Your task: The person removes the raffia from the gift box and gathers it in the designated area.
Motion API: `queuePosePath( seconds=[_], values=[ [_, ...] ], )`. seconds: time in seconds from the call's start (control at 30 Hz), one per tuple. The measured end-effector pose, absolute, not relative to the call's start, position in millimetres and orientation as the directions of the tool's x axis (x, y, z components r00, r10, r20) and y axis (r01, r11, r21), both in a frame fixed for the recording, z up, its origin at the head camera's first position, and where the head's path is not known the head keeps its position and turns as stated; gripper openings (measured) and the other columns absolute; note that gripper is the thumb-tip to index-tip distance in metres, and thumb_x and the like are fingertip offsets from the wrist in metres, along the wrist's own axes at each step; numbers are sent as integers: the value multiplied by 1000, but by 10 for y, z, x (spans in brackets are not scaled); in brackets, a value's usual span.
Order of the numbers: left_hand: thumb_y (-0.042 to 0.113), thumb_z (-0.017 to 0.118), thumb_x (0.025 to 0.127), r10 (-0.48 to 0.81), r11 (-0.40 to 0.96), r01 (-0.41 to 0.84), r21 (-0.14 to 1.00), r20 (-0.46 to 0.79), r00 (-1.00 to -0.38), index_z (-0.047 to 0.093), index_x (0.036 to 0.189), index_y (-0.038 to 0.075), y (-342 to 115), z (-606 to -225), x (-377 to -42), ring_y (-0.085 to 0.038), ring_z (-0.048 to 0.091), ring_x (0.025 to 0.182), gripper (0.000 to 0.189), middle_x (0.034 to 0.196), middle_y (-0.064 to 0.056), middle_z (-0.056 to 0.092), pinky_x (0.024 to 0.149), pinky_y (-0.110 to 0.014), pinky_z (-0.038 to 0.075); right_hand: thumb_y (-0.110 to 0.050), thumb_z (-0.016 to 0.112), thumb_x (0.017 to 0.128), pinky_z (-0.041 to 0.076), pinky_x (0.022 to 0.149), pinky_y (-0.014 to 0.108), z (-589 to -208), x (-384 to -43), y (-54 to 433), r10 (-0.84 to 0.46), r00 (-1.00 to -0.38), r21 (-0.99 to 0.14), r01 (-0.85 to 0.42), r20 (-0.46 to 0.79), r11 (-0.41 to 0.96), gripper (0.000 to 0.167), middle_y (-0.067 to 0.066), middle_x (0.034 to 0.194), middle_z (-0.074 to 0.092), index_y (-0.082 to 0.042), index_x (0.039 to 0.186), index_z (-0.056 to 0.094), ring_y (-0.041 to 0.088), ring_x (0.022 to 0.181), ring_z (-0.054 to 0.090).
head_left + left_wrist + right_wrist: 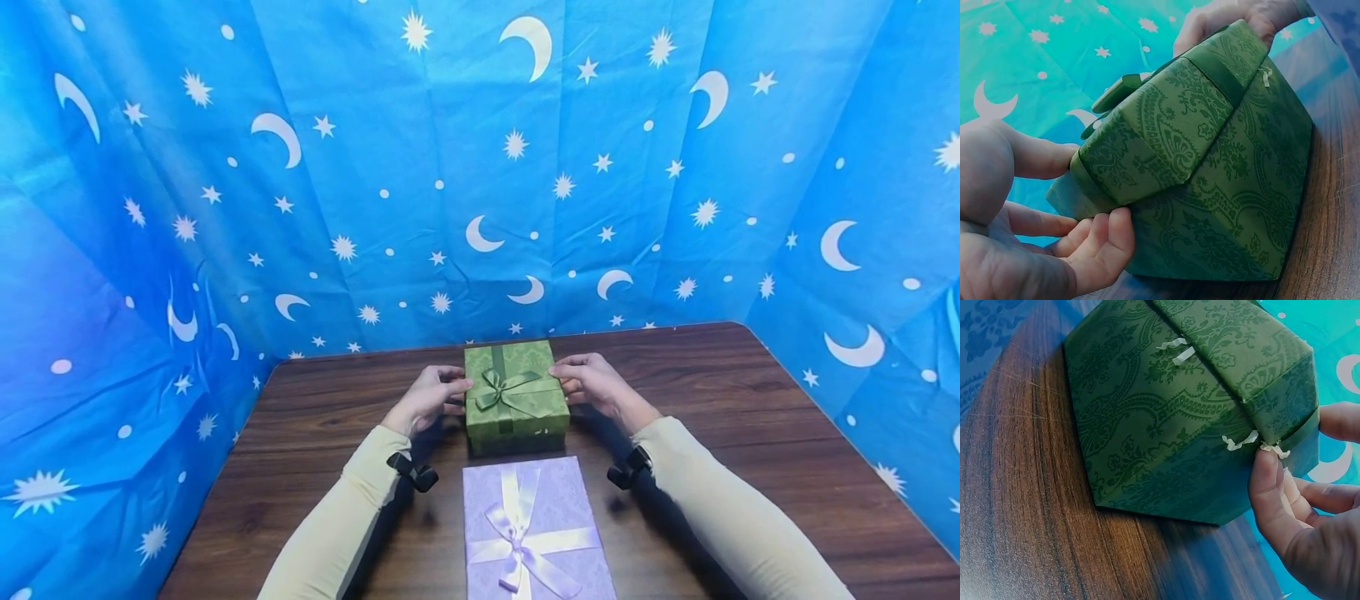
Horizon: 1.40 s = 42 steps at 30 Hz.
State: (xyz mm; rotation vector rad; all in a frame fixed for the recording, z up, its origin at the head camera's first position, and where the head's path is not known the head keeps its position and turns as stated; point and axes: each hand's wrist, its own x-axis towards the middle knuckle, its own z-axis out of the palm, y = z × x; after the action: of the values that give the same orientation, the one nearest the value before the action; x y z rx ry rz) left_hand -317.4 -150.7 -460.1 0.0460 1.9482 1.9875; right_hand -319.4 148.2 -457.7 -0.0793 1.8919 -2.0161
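A green patterned gift box (517, 433) stands on the table, its lid (528, 360) on top with a green ribbon bow (497, 390). My left hand (431, 396) grips the lid's left side, thumb at the top edge and fingertips at the lower rim, as the left wrist view shows. On the opposite side my right hand (600, 387) pinches the lid likewise. White crinkled paper shreds (1183, 353) poke out along the seam under the lid in the right wrist view. Another shred (1275, 450) lies by the right fingertips.
A lavender gift box or lid (487, 496) with a pale ribbon bow lies nearer to me, cut off by the frame's lower edge. Both are on a dark wooden table (315, 442). Blue cloth (405, 208) with moons and stars hangs behind and at both sides.
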Motion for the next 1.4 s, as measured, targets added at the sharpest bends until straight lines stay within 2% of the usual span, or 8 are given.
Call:
queuePosePath(
  seconds=[0.5, 0.87, 1.17, 1.4],
  values=[
    [3, 61, 93, 276, 0, -205, 979, -197, -941, 42, 136, -11, -1498, -4575, -3158, -17, 60, 80, 49, 108, -14, 56, 63, -30, 57, -16, 64, 93, 59, 68, 34, -4506, -3166, 1511, -313, -928, -976, 217, -201, -16, 51, 0, 74, 66, 16, 129, 46, 9, 61, 62],
    [4, 62, 93, 287, 3, -203, 979, -196, -938, 40, 138, -11, -1512, -4523, -3159, -18, 59, 82, 52, 113, -15, 54, 65, -31, 57, -13, 63, 94, 56, 62, 31, -4443, -3142, 1508, -319, -930, -979, 202, -181, -34, 44, -4, 67, 60, 15, 124, 46, 7, 58, 54],
    [3, 60, 93, 271, 5, -187, 982, -182, -945, 42, 137, -10, -1506, -4452, -3155, -17, 60, 81, 49, 113, -15, 54, 66, -30, 57, -11, 63, 93, 55, 61, 30, -4358, -3135, 1495, -325, -929, -975, 212, -177, -74, 41, -3, 68, 57, 14, 122, 46, 6, 57, 50],
    [6, 62, 93, 282, 15, -183, 983, -180, -943, 40, 139, -10, -1506, -4394, -3153, -17, 60, 84, 53, 116, -17, 55, 68, -31, 58, -10, 62, 93, 58, 62, 29, -4328, -3134, 1492, -304, -937, -977, 201, -171, -67, 37, 0, 71, 64, 13, 119, 49, 7, 58, 60]
  ],
)
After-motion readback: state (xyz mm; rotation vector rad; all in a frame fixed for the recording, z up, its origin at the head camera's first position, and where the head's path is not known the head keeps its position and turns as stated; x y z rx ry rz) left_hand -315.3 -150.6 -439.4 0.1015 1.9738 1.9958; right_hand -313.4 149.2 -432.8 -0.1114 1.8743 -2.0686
